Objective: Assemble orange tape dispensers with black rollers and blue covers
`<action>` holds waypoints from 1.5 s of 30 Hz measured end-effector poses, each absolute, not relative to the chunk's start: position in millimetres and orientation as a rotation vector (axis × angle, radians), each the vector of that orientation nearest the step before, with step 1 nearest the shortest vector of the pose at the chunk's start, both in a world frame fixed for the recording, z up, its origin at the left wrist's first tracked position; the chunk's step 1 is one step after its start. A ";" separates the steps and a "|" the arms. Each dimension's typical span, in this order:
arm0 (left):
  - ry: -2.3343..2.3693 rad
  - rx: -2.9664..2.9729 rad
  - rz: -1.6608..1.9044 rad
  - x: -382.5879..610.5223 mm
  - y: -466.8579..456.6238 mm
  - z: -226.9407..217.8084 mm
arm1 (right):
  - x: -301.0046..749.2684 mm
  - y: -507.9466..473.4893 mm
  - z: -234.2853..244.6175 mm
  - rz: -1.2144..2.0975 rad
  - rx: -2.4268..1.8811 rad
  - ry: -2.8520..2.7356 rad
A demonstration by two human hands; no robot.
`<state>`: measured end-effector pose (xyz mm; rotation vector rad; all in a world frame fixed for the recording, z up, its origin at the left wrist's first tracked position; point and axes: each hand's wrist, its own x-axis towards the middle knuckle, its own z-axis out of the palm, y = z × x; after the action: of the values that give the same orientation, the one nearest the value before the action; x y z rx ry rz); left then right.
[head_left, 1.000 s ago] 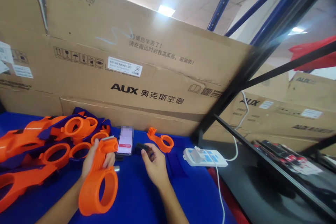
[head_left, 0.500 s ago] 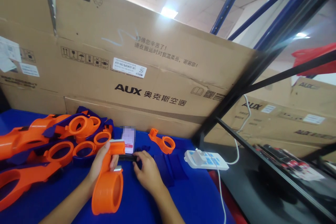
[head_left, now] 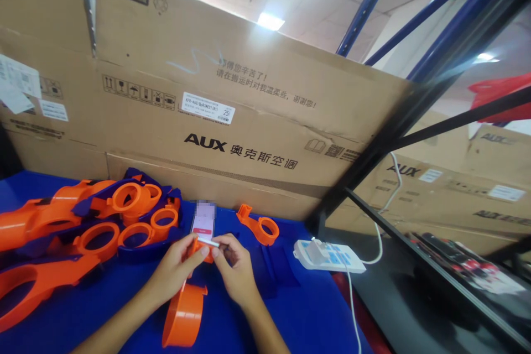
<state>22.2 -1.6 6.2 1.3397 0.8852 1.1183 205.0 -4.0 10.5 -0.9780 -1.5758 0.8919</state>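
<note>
An orange tape dispenser (head_left: 185,314) hangs tilted over the blue table, its ring end low and its narrow end between my hands. My left hand (head_left: 176,268) is closed around that narrow end, thumb on top. My right hand (head_left: 235,268) pinches the same end from the right, at a pale toothed strip (head_left: 208,241) across the top. The fingers cover part of this end, so whether the right hand also has a small piece in it cannot be seen. Just behind the hands lies a phone (head_left: 204,220) with a lit screen.
Several orange dispensers (head_left: 97,239) and dark blue pieces are heaped at the left. Another orange dispenser (head_left: 269,230) lies at the back right. Flat blue pieces (head_left: 274,268), a white power strip (head_left: 329,256) with cords, a cardboard wall (head_left: 249,121) and a dark frame post (head_left: 373,144) surround the table.
My right hand has come up from a dark object on the table to the dispenser's narrow end. My left hand has turned the dispenser and shifted it slightly right.
</note>
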 end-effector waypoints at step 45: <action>0.774 0.935 1.393 -3.0 6.0 15.5 | 225.6 -16.2 36.0 0.504 -1.175 -2.199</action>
<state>-3.0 6.0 15.5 0.9349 0.7740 1.3927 225.6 -16.2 36.0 -1.1751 -2.1989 0.5045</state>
